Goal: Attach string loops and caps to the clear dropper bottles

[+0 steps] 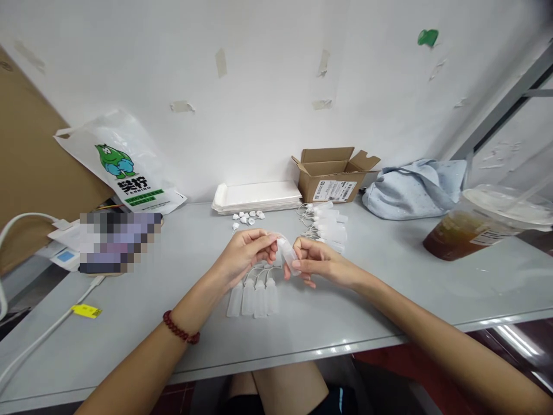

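Note:
A small translucent plastic bottle [288, 257] is held tilted above the table between my two hands. My right hand [322, 262] has its fingers closed on the bottle's lower body. My left hand [250, 253] pinches at the white top end, where the fingers hide the cap. Just below, several similar bottles [260, 298] lie side by side, with thin loops at their necks. More bottles with loops [330, 227] are piled to the right, beyond my right hand. Several small white caps [248, 218] lie loose behind my left hand.
Against the wall are a stack of flat white trays [259, 197], an open cardboard box [330, 178] and a light blue cloth bag [417, 187]. A drink cup [458, 230] stands at right. A phone [121, 242], white cable [47, 334] and plastic bag [125, 161] occupy the left.

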The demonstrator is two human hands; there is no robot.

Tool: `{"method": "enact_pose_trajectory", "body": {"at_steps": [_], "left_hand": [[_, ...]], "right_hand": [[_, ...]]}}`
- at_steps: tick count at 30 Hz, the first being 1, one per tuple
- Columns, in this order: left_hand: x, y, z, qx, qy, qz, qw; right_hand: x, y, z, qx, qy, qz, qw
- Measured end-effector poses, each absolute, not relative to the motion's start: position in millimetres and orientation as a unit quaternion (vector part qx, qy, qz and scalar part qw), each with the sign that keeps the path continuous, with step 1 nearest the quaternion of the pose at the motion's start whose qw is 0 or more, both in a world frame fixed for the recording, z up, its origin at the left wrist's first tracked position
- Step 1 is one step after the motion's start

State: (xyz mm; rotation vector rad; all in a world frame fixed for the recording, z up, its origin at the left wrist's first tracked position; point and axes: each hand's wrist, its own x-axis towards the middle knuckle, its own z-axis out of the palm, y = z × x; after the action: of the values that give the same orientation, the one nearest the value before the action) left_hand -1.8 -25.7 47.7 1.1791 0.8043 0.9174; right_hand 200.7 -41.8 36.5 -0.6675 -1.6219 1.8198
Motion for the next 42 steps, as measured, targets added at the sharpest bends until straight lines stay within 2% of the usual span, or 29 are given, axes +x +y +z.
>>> {"method": "enact_pose_trajectory", "body": {"at_steps": [20,27,35,42], "left_hand": [[-1,-32,51,0.619,0.372,0.395,0.568],[6,-38,54,0.622,0.421,0.331,0.57],[5,-39,53,0.644,0.409,0.305,0.57],[8,-44,60,0.646,0.409,0.345,0.544]], "right_hand": [[203,-42,39,-0.241,-0.553,0.723,0.337],[203,-42,39,-0.251,-0.539,0.728,0.342],[203,-42,38,-0.287,-0.546,0.704,0.352],[204,-44,39,-0.307,-0.541,0.702,0.348]]}}
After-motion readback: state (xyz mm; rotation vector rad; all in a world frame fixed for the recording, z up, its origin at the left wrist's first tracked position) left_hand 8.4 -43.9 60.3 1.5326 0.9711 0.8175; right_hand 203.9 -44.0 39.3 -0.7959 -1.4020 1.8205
